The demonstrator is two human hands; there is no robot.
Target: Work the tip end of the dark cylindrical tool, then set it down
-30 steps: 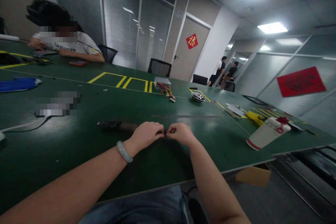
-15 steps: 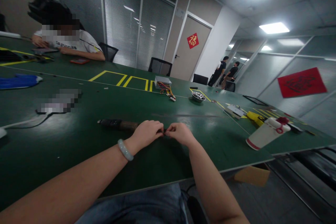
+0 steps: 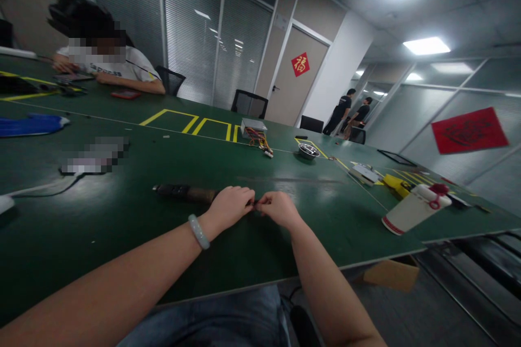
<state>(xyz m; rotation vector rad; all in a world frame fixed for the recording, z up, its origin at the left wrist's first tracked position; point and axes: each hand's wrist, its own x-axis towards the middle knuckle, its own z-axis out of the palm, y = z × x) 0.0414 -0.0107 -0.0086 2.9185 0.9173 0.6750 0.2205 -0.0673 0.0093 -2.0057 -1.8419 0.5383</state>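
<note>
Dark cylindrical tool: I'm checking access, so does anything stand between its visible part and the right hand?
Yes: the left hand, between the right hand and the visible part of the dark tool; where it ends is unclear.

Tiny dark piece (image 3: 255, 205), mostly hidden, between left hand (image 3: 231, 206) and right hand (image 3: 281, 209); dark cylindrical tool (image 3: 185, 193), lying flat

Left hand (image 3: 231, 206) and right hand (image 3: 280, 210) stand close together over the bench (image 3: 345, 206), pinching a small dark part (image 3: 255, 205), mostly hidden. Positions relative to the hands: dark cylindrical tool (image 3: 185, 193) at 9 o'clock, one end behind the left hand; seated person (image 3: 136, 68) at 10; grey metal box (image 3: 253, 125) with coloured cables (image 3: 257, 138) at 12; metal bowl (image 3: 308, 152) at 2; white cup (image 3: 411, 210) at 3.
</note>
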